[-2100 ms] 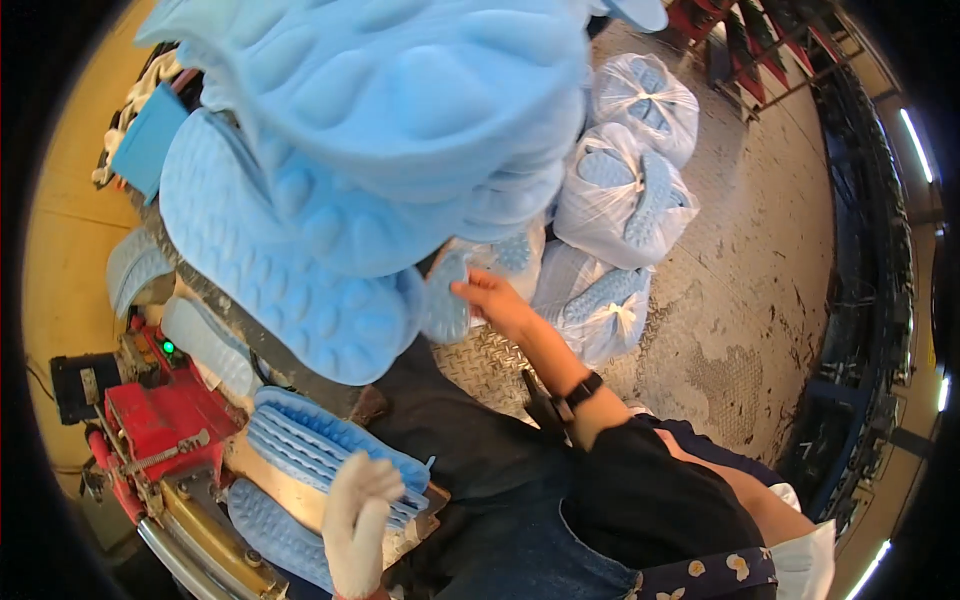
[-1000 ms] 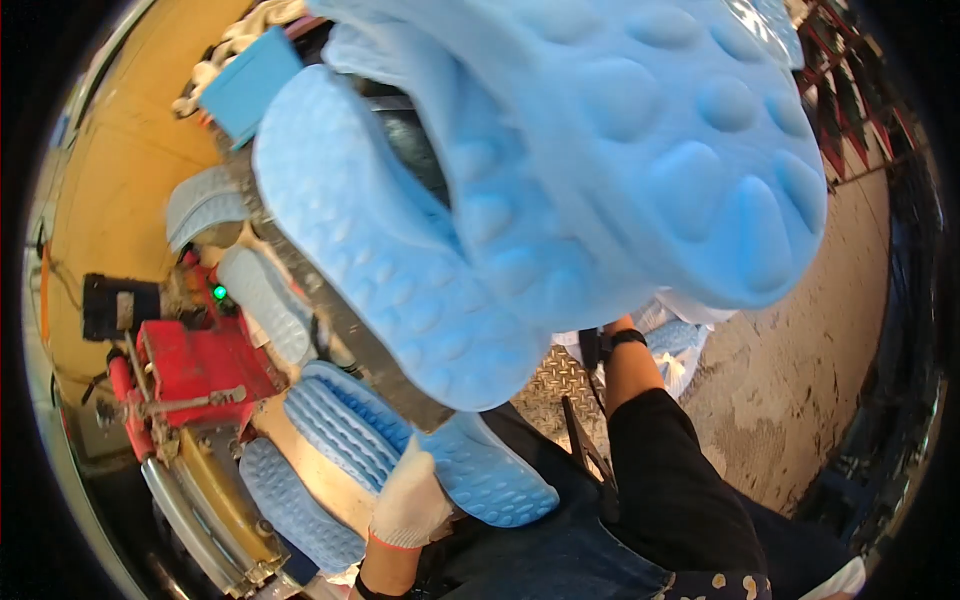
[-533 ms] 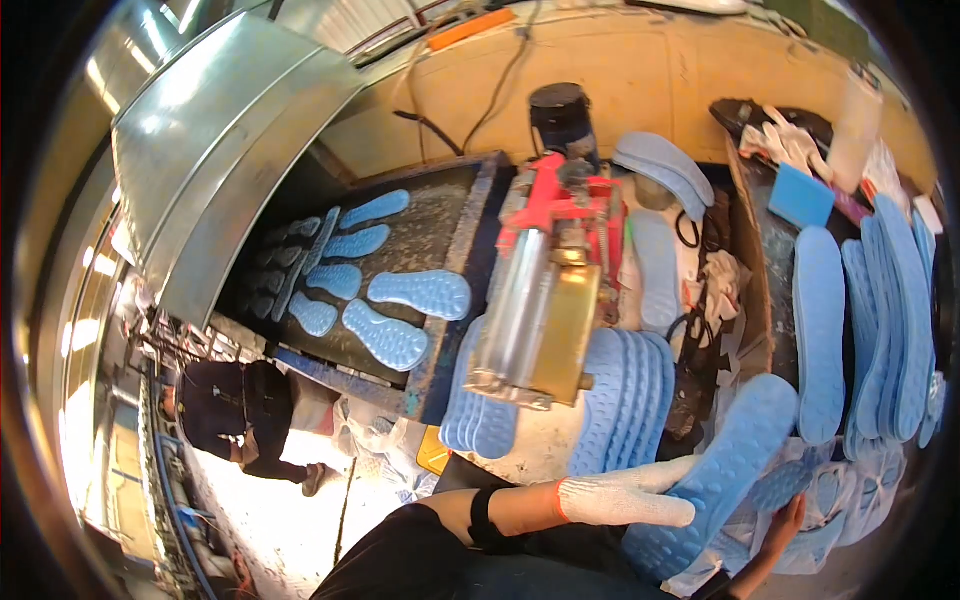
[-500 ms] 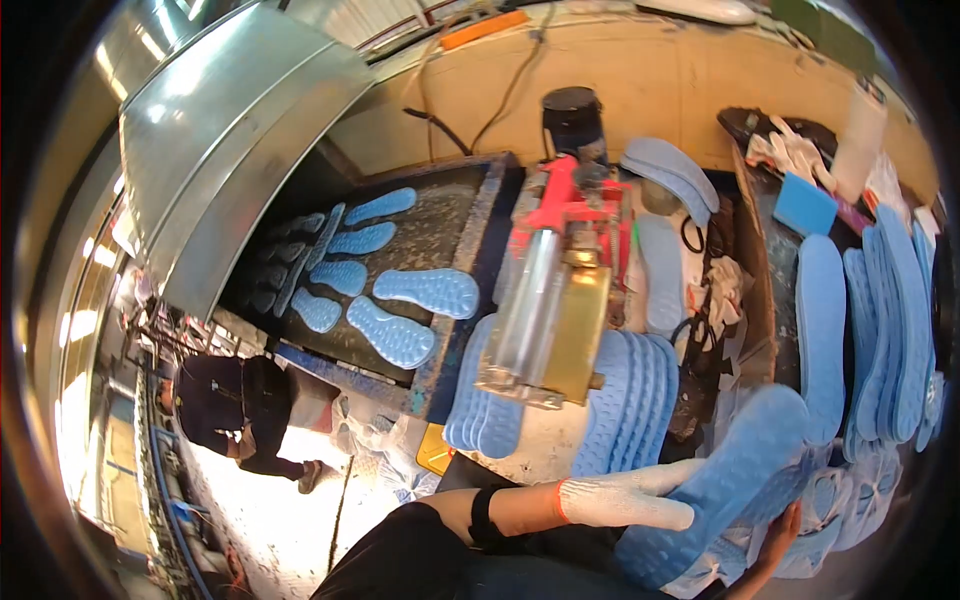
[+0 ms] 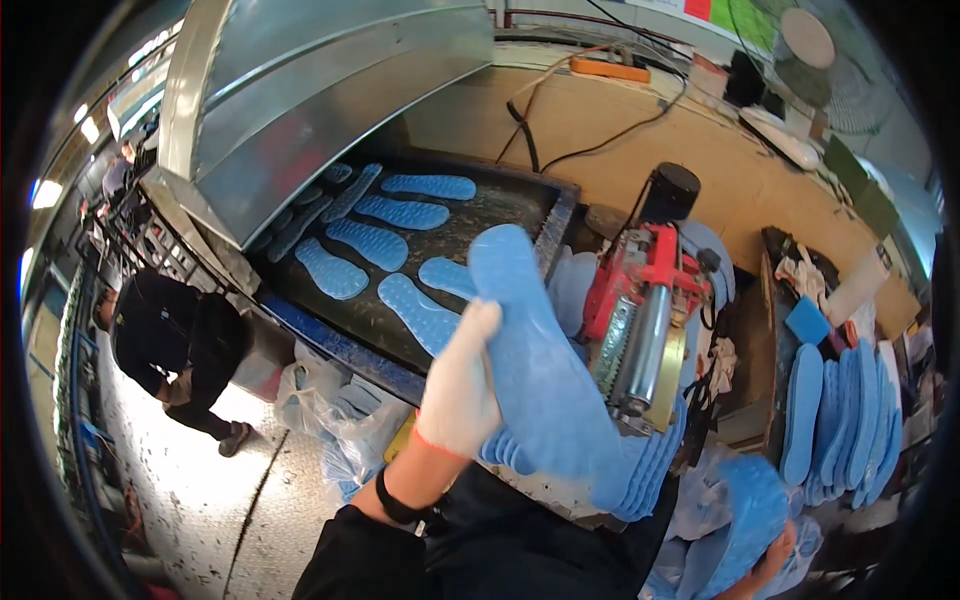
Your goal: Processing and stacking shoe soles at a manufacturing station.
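A blue, dimpled shoe insole (image 5: 540, 350) is gripped near its upper part by my left hand (image 5: 455, 390), which wears a white glove. It is raised and tilted in front of me, before a red machine with a metal roller (image 5: 650, 345). At the lower right my right hand (image 5: 775, 555), bare, grips another blue insole (image 5: 750, 505); most of its fingers are hidden. Clear plastic bags with more insoles lie around that hand. Several insoles (image 5: 385, 245) rest on the dark bed (image 5: 480, 265) under a metal hood.
Beside the roller machine, insoles (image 5: 655, 470) stand in a row. More insoles (image 5: 850, 420) lean on the right bench, near a blue block (image 5: 807, 318) and gloves. The metal hood (image 5: 320, 100) overhangs the bed's far left. A person (image 5: 180, 345) in dark clothes bends at the left.
My left hand has swung left and up with an insole, from the lower right to before the bed. My right hand now shows an insole at the lower right. The view has turned.
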`<state>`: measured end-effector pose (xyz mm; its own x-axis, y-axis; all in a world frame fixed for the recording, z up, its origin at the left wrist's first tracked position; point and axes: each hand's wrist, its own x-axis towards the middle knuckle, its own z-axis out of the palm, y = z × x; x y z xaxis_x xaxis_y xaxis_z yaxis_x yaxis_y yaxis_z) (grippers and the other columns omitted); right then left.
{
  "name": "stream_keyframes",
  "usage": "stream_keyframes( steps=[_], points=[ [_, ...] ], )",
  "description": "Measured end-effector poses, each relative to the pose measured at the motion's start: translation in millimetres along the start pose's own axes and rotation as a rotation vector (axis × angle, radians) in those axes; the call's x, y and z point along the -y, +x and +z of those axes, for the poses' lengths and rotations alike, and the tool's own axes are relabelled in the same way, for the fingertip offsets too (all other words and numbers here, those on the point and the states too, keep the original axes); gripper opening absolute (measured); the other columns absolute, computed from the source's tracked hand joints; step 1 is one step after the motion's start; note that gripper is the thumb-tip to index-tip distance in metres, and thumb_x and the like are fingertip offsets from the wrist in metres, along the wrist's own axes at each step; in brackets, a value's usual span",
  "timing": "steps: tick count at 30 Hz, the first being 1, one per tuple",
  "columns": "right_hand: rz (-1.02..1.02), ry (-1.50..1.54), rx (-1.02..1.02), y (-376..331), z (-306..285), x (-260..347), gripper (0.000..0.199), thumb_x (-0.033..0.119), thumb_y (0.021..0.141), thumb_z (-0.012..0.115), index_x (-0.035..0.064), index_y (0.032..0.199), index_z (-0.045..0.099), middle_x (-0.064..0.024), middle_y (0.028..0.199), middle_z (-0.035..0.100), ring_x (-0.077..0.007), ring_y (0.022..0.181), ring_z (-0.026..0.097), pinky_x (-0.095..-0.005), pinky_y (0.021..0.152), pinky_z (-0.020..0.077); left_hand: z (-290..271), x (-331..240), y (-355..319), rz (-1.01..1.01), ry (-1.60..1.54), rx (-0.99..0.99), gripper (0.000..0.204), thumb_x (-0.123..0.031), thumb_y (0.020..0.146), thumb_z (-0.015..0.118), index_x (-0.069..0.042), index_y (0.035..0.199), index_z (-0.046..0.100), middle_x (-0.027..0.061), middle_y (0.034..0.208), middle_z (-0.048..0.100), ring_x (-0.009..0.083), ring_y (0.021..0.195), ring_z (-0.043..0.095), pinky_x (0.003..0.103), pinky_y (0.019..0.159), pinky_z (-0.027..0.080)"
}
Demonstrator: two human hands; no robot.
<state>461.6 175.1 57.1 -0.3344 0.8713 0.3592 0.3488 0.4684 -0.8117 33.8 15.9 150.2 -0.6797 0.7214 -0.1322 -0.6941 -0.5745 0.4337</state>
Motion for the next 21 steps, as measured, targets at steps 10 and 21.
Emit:
stream_keyframes(
  steps=[10,21],
  points=[
    [-0.012,0.609,1.036,261,228,252,0.043,0.021,0.096,0.054,-0.0043,0.13,0.047,-0.0096,0.122,0.057,-0.0158,0.112,0.054,-0.0307,0.098,0.0433,-134,-73,224,0.21,0.025,-0.389,0.031,-0.027,0.098,0.047,0.0,0.112,0.055,0.0139,0.115,0.06,0.0299,0.102,0.059,0.043,0.093,0.048],
    [-0.032,0.211,1.334,368,475,241,0.035,0.009,0.098,0.043,0.004,0.132,0.05,-0.006,0.123,0.058,-0.0146,0.11,0.055,-0.0314,0.098,0.0432,-142,-33,302,0.174,-0.031,-0.642,0.027,-0.023,0.09,0.054,-0.002,0.107,0.053,0.0099,0.095,0.057,0.0254,0.084,0.059,0.045,0.077,0.05]
  ],
)
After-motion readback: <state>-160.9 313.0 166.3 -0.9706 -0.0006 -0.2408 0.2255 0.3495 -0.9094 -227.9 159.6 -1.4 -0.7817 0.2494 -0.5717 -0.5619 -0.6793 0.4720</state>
